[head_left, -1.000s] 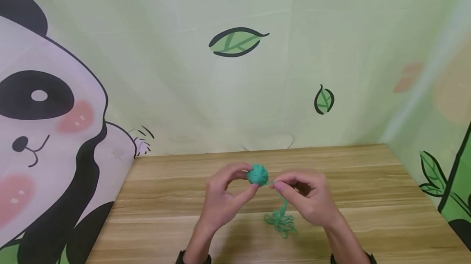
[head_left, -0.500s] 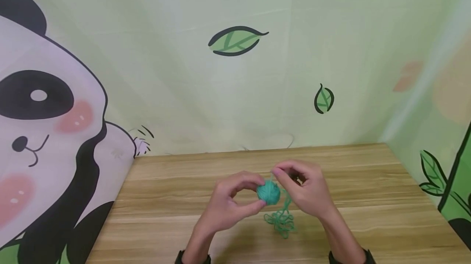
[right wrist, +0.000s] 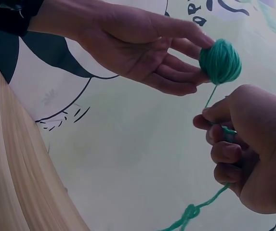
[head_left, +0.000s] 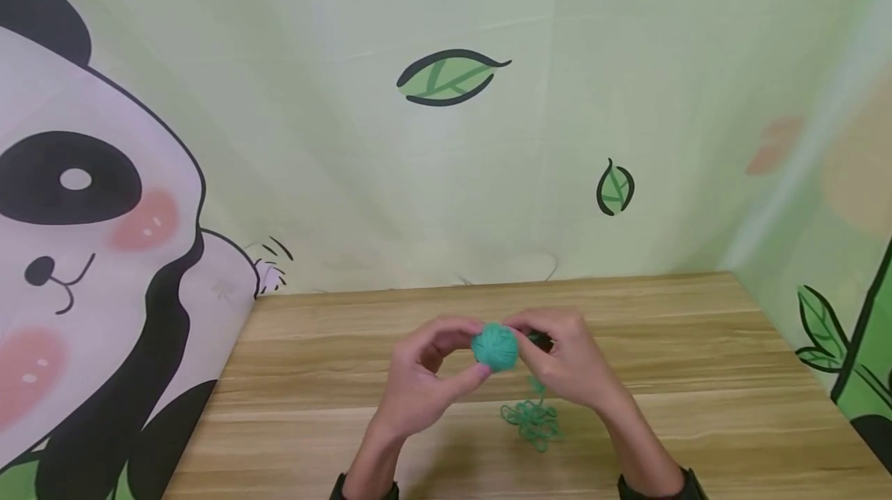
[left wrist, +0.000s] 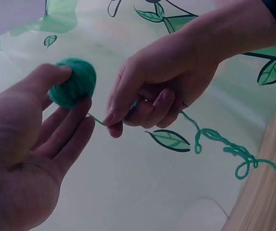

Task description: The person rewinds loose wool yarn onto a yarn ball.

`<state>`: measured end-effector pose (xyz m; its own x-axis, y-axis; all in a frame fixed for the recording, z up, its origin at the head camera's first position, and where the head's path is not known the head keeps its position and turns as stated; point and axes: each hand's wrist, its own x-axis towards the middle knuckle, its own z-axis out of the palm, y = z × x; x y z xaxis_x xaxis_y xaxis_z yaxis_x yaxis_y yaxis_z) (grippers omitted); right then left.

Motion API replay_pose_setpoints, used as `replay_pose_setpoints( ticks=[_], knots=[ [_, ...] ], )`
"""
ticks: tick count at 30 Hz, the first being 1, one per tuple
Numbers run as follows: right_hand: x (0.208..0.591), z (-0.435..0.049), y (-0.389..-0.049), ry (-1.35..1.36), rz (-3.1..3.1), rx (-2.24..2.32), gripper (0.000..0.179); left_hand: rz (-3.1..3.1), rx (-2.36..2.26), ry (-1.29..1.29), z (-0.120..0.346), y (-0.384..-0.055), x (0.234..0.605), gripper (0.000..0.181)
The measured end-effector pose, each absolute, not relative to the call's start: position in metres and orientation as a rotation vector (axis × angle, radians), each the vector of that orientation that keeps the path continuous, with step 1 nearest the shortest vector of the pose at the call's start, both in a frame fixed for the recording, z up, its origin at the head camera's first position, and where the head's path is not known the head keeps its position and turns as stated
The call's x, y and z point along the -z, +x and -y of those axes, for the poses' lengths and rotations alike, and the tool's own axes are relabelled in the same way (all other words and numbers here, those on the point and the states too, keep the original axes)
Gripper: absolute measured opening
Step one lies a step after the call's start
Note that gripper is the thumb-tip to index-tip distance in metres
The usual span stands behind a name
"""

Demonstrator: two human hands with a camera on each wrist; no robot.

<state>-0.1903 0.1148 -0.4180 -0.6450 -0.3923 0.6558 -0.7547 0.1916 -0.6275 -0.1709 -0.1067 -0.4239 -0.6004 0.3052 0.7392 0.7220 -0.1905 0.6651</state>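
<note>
A small green ball of yarn [head_left: 495, 347] is held above the table between the thumb and fingers of my left hand [head_left: 425, 376]. Close on its right, my right hand [head_left: 567, 357] pinches the strand between thumb and forefinger, its other fingers curled over the yarn. In the right wrist view a short taut strand [right wrist: 211, 96] runs from the ball [right wrist: 220, 61] to those fingertips. From the right hand the yarn trails down, looped and tangled in the left wrist view, to a loose heap of yarn [head_left: 533, 421] on the table.
The wood-grain table [head_left: 293, 384] stretches beneath both hands. Behind it hangs a pale green cloth backdrop [head_left: 334, 175] printed with leaves and a large panda [head_left: 104, 252]. It also covers the right side.
The ball went rightward and down, then back left and slightly up. My right hand rose beside it, then came in close against its right side. The loose heap stays put.
</note>
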Motion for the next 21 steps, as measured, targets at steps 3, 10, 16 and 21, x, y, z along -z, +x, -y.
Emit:
replay_pose_setpoints(
  ticks=[3,10,16,21],
  knots=[
    [0.419,-0.112,-0.190,1.186,2.125,-1.371,0.022,1.748,1.818,-1.086,0.107,-0.173,0.422,0.044],
    [0.417,-0.108,-0.185,1.290,2.116,-1.387,0.022,1.764,1.689,-0.938,0.102,-0.166,0.405,0.040],
    [0.411,-0.109,-0.179,1.364,2.072,-1.414,0.023,1.776,1.514,-0.911,0.098,-0.165,0.396,0.038],
    [0.406,-0.114,-0.174,1.352,1.982,-1.574,0.027,1.776,1.392,-0.936,0.098,-0.167,0.396,0.037]
  ],
)
